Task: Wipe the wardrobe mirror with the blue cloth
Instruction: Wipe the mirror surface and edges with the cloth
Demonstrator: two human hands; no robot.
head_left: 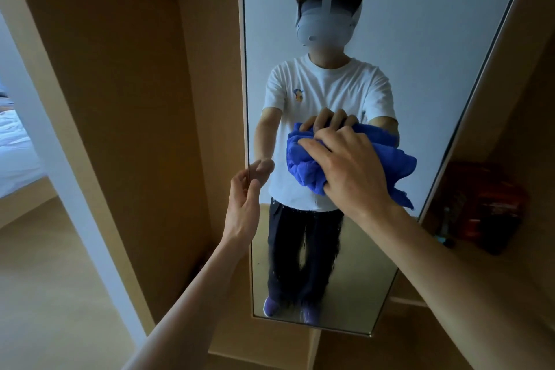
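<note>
- Head view: the mirror (420,39) might swing away if the right hand (351,165) pushes too hard, as only the left hand (243,201) steadies it.
- The blue cloth (303,165) is all bunched up, so it could slip down and fall.
- The blue cloth sits on the middle of the mirror, under the right hand.
- The right hand lies wide, fingers spread, pressing the cloth on the glass.
- The left hand curls round the mirror's left edge, arm stretched out.
</note>
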